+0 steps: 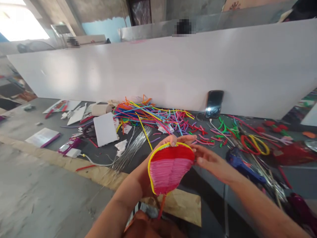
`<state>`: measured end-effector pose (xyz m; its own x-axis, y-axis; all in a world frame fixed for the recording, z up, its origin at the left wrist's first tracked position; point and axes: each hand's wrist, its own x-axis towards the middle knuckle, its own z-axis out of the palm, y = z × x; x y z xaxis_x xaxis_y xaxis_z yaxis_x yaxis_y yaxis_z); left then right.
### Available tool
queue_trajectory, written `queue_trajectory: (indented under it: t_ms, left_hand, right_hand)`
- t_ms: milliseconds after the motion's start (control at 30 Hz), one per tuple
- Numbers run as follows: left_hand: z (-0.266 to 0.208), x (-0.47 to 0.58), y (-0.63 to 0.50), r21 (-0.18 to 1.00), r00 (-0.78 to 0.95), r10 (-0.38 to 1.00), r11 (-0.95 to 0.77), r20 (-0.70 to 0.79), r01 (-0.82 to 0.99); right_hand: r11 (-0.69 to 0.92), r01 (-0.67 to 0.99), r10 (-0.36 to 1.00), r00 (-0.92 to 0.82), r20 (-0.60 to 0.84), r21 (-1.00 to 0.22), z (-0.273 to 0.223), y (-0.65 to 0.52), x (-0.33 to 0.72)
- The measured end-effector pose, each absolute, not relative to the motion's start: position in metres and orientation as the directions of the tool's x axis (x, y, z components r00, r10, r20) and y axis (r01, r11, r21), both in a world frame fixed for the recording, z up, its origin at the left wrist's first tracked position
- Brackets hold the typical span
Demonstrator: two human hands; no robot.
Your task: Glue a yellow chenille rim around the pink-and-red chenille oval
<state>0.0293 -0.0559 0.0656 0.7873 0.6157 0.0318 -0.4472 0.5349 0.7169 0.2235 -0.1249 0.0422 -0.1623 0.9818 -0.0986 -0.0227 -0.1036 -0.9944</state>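
Note:
A fan-shaped petal (170,168) of pipe cleaners, pink below and red across the top, stands upright before me. A yellow pipe cleaner (149,167) edges its left side and top, and an orange-red stem (162,205) hangs from its bottom. My left hand (174,140) is closed on the petal from behind, thumb over the top edge; most of its fingers are hidden. At the petal's right edge is my right hand (210,162), fingers stretched out and thumb apart. Whether those fingertips touch the edge, I cannot tell.
Behind lies a pile of coloured pipe cleaners (148,114), with thin metal wires (133,145) nearer. A phone (214,104) leans on the white partition (158,72). To the right rests a blue glue gun (245,167); at left, a white block (106,129). Brown paper (184,206) lies below.

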Motion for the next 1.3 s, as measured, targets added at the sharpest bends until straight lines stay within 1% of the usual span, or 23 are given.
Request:
queue_trajectory:
  t_ms: [33, 67, 133, 200, 267, 333, 433, 500, 567, 767, 933, 1033, 1067, 1133, 1200, 1267, 1300]
  left_hand:
    - [0.066, 0.032, -0.054, 0.694, 0.791, 0.608, 0.541, 0.067, -0.474]
    - [0.066, 0.034, -0.052, 0.683, 0.793, 0.602, 0.542, 0.091, -0.489]
    - [0.065, 0.033, -0.041, 0.72, 0.795, 0.603, 0.526, 0.061, -0.454]
    - [0.065, 0.027, -0.026, 0.79, 0.781, 0.624, 0.492, -0.028, -0.365]
    - [0.066, 0.016, -0.009, 0.863, 0.783, 0.616, 0.437, -0.083, -0.253]
    - [0.07, 0.005, 0.003, 0.91, 0.787, 0.604, 0.387, -0.128, -0.149]
    - [0.077, -0.005, 0.01, 0.976, 0.809, 0.567, 0.217, -0.155, 0.034]
    - [0.081, -0.005, 0.008, 0.989, 0.818, 0.557, 0.092, -0.145, 0.112]
    - [0.082, -0.002, 0.004, 0.989, 0.808, 0.575, 0.02, -0.129, 0.144]
    - [0.084, 0.005, -0.009, 0.976, 0.709, 0.693, -0.038, -0.13, 0.215]
    - [0.082, 0.007, -0.012, 0.957, 0.663, 0.743, -0.117, -0.092, 0.264]
    - [0.083, 0.005, -0.014, 0.95, 0.657, 0.75, -0.14, -0.082, 0.278]
    - [0.084, 0.004, -0.014, 0.952, 0.663, 0.744, -0.134, -0.088, 0.276]
    - [0.088, 0.001, -0.013, 0.961, 0.703, 0.702, -0.105, -0.11, 0.256]
    - [0.091, -0.001, -0.01, 0.984, 0.763, 0.637, -0.044, -0.104, 0.171]
    - [0.093, 0.001, -0.006, 1.0, 0.82, 0.572, 0.001, -0.019, 0.023]
    - [0.094, 0.004, -0.005, 0.999, 0.848, 0.529, -0.013, 0.046, -0.046]
  right_hand:
    - [-0.149, -0.16, 0.977, -0.175, -0.121, -0.976, 0.035, -0.129, 0.209]
    - [-0.188, -0.246, 0.978, -0.137, -0.158, -0.951, 0.03, -0.131, 0.198]
    - [-0.198, -0.289, 0.98, -0.087, -0.181, -0.937, 0.023, -0.134, 0.187]
    - [-0.188, -0.285, 0.982, -0.038, -0.185, -0.94, 0.022, -0.136, 0.187]
    - [-0.178, -0.272, 0.982, 0.011, -0.188, -0.946, 0.023, -0.139, 0.193]
    - [-0.166, -0.23, 0.98, 0.07, -0.186, -0.959, 0.025, -0.143, 0.199]
    - [-0.147, -0.133, 0.979, 0.12, -0.163, -0.98, 0.026, -0.149, 0.202]
    - [-0.146, -0.074, 0.981, 0.119, -0.154, -0.987, 0.028, -0.153, 0.201]
    - [-0.155, -0.04, 0.98, 0.124, -0.159, -0.987, 0.029, -0.155, 0.199]
    - [-0.173, -0.038, 0.974, 0.142, -0.177, -0.984, 0.031, -0.155, 0.194]
    - [-0.159, -0.036, 0.977, 0.136, -0.162, -0.987, 0.034, -0.156, 0.192]
    - [-0.166, -0.038, 0.977, 0.132, -0.169, -0.985, 0.033, -0.157, 0.191]
    - [-0.167, -0.056, 0.976, 0.133, -0.173, -0.984, 0.031, -0.157, 0.191]
    - [-0.161, -0.157, 0.978, 0.108, -0.179, -0.974, 0.025, -0.158, 0.193]
    - [-0.144, -0.29, 0.984, 0.062, -0.168, -0.946, 0.017, -0.157, 0.195]
    - [-0.127, -0.38, 0.989, 0.022, -0.147, -0.916, 0.013, -0.154, 0.195]
    - [-0.121, -0.4, 0.991, 0.008, -0.135, -0.909, 0.012, -0.152, 0.194]
